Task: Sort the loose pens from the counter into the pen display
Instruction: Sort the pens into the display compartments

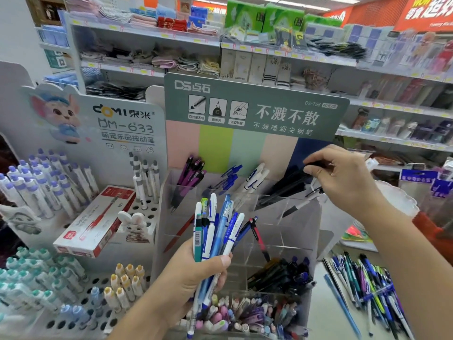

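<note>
Gripped in the left hand [196, 273]: a bunch of blue and white pens [215, 231]; the right hand [343, 177] pinches a black pen [311, 165].
Both are at the clear pen display [289, 217], headed "DS-758"; "DM-633" stand [122, 128] at left; loose pens [367, 288] on the counter [326, 312].

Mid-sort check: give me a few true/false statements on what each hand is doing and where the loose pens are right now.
1. The left hand grips a bunch of pens. True.
2. The right hand is empty. False: it pinches a black pen at the display's back right compartment.
3. The loose pens lie on the counter at the right. True.
4. The purple pens stand in the front row. False: back left compartment.
</note>
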